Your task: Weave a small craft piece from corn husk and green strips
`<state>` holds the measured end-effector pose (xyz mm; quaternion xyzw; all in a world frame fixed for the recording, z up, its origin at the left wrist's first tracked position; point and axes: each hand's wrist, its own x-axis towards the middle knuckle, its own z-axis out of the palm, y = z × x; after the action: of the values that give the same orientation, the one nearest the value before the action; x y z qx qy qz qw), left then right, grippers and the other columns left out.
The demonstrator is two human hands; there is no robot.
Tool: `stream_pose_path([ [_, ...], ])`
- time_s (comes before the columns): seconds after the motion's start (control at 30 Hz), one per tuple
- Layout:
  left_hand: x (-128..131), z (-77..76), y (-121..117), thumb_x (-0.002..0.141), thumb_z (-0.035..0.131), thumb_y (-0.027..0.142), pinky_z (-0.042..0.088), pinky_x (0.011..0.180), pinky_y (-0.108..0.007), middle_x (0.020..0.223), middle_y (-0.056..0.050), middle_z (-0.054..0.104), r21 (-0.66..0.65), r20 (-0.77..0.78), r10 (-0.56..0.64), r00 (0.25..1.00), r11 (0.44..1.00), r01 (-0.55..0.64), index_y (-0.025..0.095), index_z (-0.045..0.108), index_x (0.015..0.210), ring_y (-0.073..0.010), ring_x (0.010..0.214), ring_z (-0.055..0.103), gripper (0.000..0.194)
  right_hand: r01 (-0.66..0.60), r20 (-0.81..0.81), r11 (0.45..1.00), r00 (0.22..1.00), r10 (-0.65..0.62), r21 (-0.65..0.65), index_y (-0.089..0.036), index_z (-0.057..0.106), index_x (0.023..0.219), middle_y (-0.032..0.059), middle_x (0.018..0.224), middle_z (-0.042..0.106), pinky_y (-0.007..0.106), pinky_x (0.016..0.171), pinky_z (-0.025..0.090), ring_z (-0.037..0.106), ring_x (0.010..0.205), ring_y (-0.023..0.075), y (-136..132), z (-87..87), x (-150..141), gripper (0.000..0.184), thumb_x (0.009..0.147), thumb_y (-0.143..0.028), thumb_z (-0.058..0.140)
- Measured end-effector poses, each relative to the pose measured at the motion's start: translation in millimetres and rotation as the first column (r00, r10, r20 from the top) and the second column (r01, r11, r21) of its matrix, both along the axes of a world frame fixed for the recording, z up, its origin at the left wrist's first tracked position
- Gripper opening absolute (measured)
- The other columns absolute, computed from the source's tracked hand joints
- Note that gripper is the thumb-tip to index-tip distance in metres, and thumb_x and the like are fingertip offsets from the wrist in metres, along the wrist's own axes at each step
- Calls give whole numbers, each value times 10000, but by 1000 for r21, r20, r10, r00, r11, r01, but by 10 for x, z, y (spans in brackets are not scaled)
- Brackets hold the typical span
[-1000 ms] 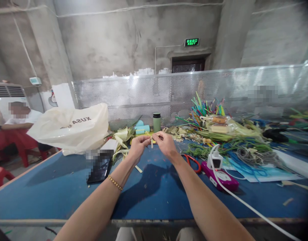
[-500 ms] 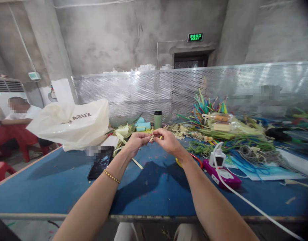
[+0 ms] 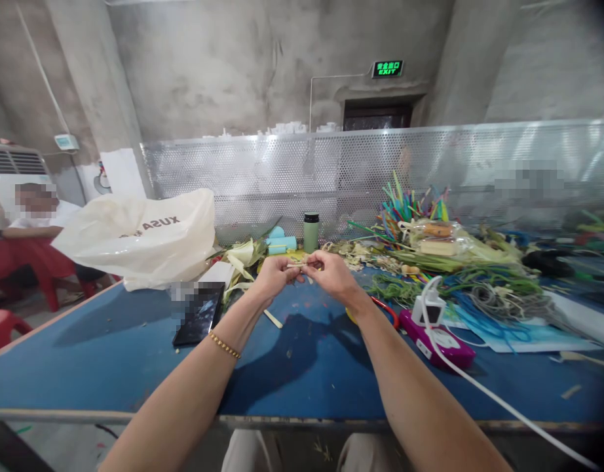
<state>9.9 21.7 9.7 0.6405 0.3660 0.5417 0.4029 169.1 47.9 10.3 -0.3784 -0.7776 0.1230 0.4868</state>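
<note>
Pale strip (image 3: 296, 265) has turned from hanging to level since the first frame. Pinched in the fingertips of left hand (image 3: 272, 275) and right hand (image 3: 332, 274), over blue table (image 3: 302, 387). Looks mid-work; amount left can't be told. Loose strip (image 3: 273, 319) lies nearer. Green bottle (image 3: 310, 235) beyond. Right forearm (image 3: 410, 357) partly hides red handle (image 3: 394, 314); purple box (image 3: 442, 344) beside.

soft shadows on the blue table (image 3: 100, 373); glare streaks the perforated screen (image 3: 243, 170).
</note>
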Motion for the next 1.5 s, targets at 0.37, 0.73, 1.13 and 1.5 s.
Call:
stream_pose_path([
  [0.37,171,-170,64,730,589,167,350,529,-232,561,-20,627,217,-59,261,964,946,-242,141,616,645,-108,510,497,93,116,-122,993,986,-117,-22,-166,613,743,61,713,691,281,628,482,619,643,166,32,-53,-73,119,736,-279,648],
  [0.73,-55,-40,77,722,656,418,210,487,-242,598,-35,617,-94,51,-62,997,993,67,128,685,727,-82,481,367,292,-71,-161,994,985,56,-86,-136,677,786,60,739,704,270,617,474,618,661,162,-5,19,14,185,745,-309,627],
  [1.13,-60,-45,90,682,721,352,208,468,-235,557,-12,529,-158,141,-74,987,983,97,115,655,635,-62,462,363,250,3,-140,999,990,-8,-41,-126,673,885,98,827,697,302,700,509,640,751,182,-44,73,2,238,827,-322,550],
  [1.5,-57,-35,89,783,575,209,231,448,-217,506,13,438,-293,331,-81,940,938,184,116,599,680,-71,441,372,141,-98,-83,994,992,94,-39,-143,610,1112,96,958,703,295,765,524,664,860,174,-1,0,-15,409,726,-58,509],
])
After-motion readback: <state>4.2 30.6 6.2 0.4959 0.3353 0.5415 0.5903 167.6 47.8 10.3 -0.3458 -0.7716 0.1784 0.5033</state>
